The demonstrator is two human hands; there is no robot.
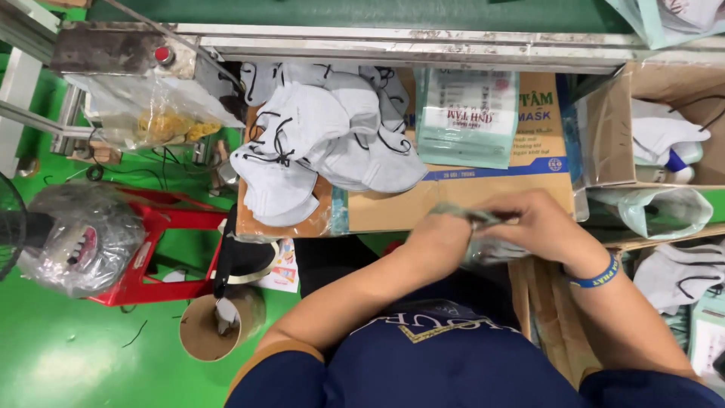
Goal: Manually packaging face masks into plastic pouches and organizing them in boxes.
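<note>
Both hands meet low at centre: the left hand (436, 240) and right hand (529, 219) pinch a pale green packet (472, 219) together. Beyond them, grey face masks (325, 136) lie heaped on a cardboard box (453, 193).

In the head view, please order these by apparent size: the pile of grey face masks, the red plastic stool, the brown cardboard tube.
1. Pile of grey face masks.
2. Red plastic stool, partly covered, so nearly alike.
3. Brown cardboard tube, clearly smallest.

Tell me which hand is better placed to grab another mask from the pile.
Probably the left hand. It sits nearer the pile of white masks on the cardboard box, up and to its left. The right hand is farther from the pile. Both hands are gripping the clear pouch.
</note>
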